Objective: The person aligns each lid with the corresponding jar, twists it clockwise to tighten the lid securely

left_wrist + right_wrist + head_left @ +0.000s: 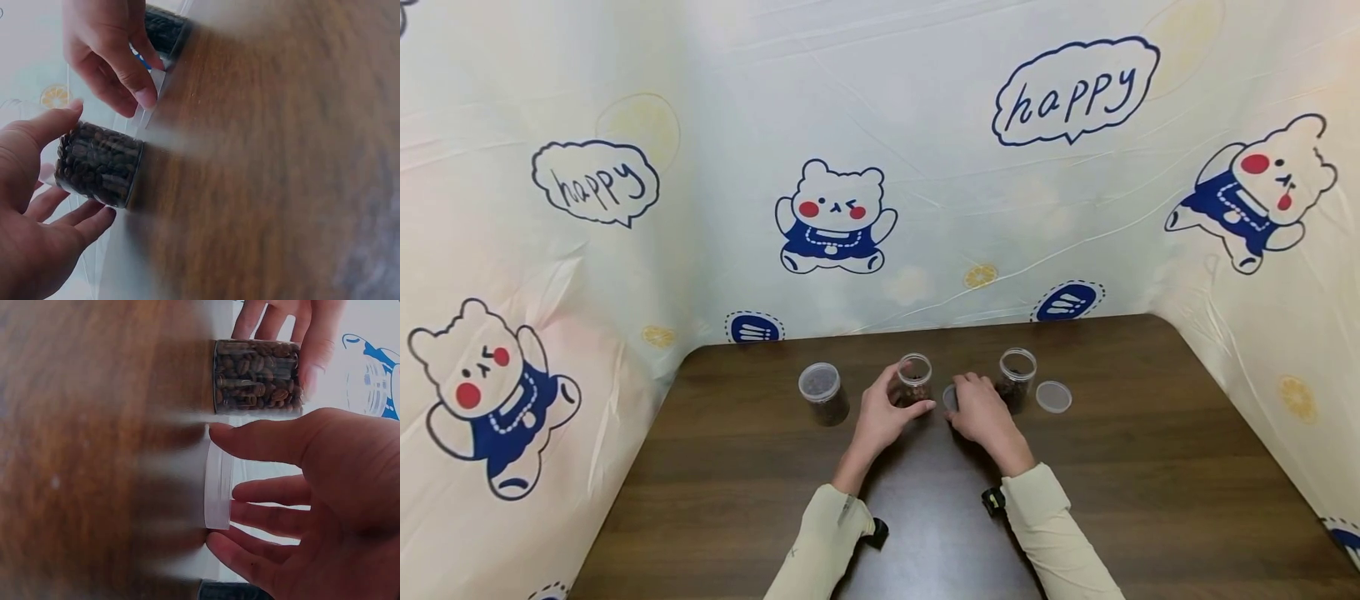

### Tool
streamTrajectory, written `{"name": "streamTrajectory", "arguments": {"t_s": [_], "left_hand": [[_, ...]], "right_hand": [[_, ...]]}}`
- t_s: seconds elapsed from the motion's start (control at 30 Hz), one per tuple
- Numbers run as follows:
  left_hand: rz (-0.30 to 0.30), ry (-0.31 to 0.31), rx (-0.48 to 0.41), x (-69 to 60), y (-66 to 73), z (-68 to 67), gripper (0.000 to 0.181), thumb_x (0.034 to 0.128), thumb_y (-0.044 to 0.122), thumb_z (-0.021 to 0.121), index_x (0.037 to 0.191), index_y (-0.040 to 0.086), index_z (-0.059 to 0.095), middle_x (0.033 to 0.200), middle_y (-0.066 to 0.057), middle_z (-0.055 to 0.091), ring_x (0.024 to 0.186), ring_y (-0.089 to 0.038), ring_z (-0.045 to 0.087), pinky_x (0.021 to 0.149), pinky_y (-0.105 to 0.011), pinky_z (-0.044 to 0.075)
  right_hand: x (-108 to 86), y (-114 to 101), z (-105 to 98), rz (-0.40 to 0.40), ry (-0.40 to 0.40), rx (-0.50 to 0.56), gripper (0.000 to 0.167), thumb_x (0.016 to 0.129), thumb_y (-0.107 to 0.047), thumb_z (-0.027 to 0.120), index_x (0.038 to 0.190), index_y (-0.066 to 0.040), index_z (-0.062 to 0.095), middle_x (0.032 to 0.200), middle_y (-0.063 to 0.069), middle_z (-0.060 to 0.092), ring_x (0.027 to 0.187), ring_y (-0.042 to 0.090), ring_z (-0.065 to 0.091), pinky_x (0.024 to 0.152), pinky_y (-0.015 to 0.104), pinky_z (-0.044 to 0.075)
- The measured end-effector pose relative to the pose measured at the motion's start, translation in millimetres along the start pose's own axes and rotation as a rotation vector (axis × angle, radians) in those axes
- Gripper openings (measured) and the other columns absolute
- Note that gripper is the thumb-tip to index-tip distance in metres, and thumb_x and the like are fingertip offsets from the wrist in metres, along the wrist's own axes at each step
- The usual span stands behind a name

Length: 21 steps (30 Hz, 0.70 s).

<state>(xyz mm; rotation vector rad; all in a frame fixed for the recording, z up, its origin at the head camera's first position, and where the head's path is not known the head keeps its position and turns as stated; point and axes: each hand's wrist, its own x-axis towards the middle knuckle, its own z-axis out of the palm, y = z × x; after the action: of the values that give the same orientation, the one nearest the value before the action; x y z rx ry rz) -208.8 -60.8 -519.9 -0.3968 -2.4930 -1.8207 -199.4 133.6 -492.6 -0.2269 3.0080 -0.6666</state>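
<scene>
A clear open jar of coffee beans stands upright on the table. My left hand holds its sides, thumb on one side and fingers on the other; the beans show plainly in the right wrist view. Just right of that jar, my right hand pinches the rim of a translucent round lid between thumb and fingers. The lid lies flat at table level, partly covered by the hand in the head view.
A second open jar with dark contents stands right of my right hand, and another lid lies beside it. Left of my left hand is a lidded jar. A printed curtain borders the brown table at the back and sides.
</scene>
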Motion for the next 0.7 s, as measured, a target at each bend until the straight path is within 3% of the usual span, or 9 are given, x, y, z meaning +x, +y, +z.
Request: {"name": "streamTrajectory", "arguments": {"t_s": [0.2, 0.7], "left_hand": [[-0.007, -0.002, 0.009, 2.7, -0.1, 0.0, 0.066, 0.0837, 0.020, 0.091, 0.142, 0.021, 0.061, 0.140, -0.014, 0.068, 0.125, -0.024, 0.070, 0.104, -0.041, 0.058], [-0.024, 0.006, -0.003, 1.4, 2.2, -0.3, 0.064, 0.0833, 0.019, 0.091, 0.140, 0.024, 0.062, 0.126, -0.006, 0.075, 0.112, -0.024, 0.075, 0.098, -0.037, 0.061]], "right_hand": [[0.5, 1.6, 1.1, -0.038, 0.043, -0.019, 0.053, 0.088, -0.015, 0.083, 0.132, 0.007, 0.064, 0.129, 0.025, 0.067, 0.118, 0.047, 0.061, 0.109, 0.054, 0.049], [-0.8, 3.9, -1.9, -0.064, 0.027, 0.008, 0.053, 0.088, -0.013, 0.082, 0.133, 0.007, 0.064, 0.127, 0.025, 0.068, 0.119, 0.048, 0.062, 0.106, 0.055, 0.051]]}}
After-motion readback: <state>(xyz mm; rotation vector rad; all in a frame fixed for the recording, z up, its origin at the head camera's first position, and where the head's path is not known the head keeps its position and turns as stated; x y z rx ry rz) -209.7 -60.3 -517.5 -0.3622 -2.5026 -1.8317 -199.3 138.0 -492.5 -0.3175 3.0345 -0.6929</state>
